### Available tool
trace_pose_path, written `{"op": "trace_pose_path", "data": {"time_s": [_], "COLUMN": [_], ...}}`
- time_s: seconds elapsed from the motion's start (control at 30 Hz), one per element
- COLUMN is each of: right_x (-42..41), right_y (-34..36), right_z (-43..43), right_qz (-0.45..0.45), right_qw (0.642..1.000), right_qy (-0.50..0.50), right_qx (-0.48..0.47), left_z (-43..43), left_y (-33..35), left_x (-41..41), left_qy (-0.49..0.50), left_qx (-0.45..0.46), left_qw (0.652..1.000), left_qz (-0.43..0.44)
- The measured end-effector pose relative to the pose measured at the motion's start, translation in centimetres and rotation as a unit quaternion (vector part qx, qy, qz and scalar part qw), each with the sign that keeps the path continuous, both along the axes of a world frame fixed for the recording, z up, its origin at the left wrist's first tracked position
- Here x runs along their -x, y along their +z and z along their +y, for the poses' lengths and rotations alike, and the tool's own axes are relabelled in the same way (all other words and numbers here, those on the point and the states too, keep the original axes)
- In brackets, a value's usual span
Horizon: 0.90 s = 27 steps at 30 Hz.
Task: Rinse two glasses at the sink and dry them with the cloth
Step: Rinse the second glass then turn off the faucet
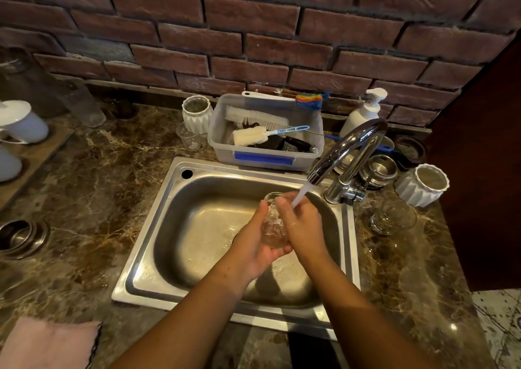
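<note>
Head view: looking down on a steel sink (158,227) set in a brown marbled countertop (93,188), with a brick wall (253,38) at 12 o'clock.
Left hand (253,246): palm up over the middle of the basin, fingers and thumb curled round a glass (273,226) and cradling it from below.
Right hand (306,229): laid on the glass from 3 o'clock, fingers curved against its side and pointing to 11 o'clock; the skin is wet.
Glass: clear, between both hands, mouth tipped toward 12 o'clock, its rim showing above the fingertips.
Faucet (348,148): chrome, arched, rooted at 2 o'clock on the sink rim.
Water (299,198): a white stream from the spout, landing on the right hand's fingers beside the glass.
Second glass (394,217): clear, on the countertop at 3 o'clock of the sink, just in front of a white ribbed cup (423,185); upright or tipped, I cannot tell.
Cloth (48,343): pink, flat on the countertop at 7 o'clock, well apart from the hands.
Plastic tub (265,155): at 12 o'clock behind the sink, holding brushes (255,116).
Soap bottle (363,112): white pump type, at 1 o'clock near the wall.
</note>
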State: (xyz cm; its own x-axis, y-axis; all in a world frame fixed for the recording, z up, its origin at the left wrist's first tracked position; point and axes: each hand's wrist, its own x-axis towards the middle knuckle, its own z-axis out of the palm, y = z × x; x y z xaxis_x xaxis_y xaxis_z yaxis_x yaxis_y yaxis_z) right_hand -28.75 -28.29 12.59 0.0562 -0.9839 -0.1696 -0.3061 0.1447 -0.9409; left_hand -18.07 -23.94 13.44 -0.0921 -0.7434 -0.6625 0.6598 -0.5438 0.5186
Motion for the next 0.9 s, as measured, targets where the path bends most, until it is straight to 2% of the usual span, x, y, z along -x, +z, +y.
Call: {"op": "trace_pose_path", "data": {"time_s": [0.07,0.17,0.27,0.4,0.57,0.7,0.8,0.9], "right_x": [0.1,0.4,0.3,0.0,-0.3,0.1,0.7,0.9], "right_y": [-0.3,-0.1,0.5,1.1,0.3,0.9,1.0,1.0], "right_z": [0.3,-0.2,-1.0,-1.2,0.2,-0.2,-1.3,-1.6], "right_qz": [0.007,0.078,0.137,0.116,0.085,0.107,0.132,0.054], "right_qw": [1.0,0.996,0.989,0.991,0.993,0.992,0.989,0.996], "right_qy": [0.011,0.032,0.036,-0.004,0.022,0.009,0.002,-0.043], "right_qx": [0.005,0.04,0.039,0.068,0.08,0.063,0.069,0.05], "left_z": [-0.3,-0.1,0.1,-0.1,-0.5,-0.1,0.0,-0.3], "left_y": [-0.5,-0.9,-1.1,-0.3,0.0,-0.9,-0.9,-0.4], "left_x": [0.0,0.5,0.7,0.1,0.1,0.3,0.5,0.5], "left_qy": [0.007,-0.038,-0.073,-0.082,-0.001,-0.043,-0.102,-0.127], "left_qx": [-0.023,-0.059,-0.016,0.031,-0.007,-0.034,0.009,0.057], "left_qw": [1.0,0.992,0.987,0.988,1.0,0.995,0.986,0.982], "left_qz": [-0.014,-0.109,-0.144,-0.127,-0.018,-0.082,-0.131,-0.131]}}
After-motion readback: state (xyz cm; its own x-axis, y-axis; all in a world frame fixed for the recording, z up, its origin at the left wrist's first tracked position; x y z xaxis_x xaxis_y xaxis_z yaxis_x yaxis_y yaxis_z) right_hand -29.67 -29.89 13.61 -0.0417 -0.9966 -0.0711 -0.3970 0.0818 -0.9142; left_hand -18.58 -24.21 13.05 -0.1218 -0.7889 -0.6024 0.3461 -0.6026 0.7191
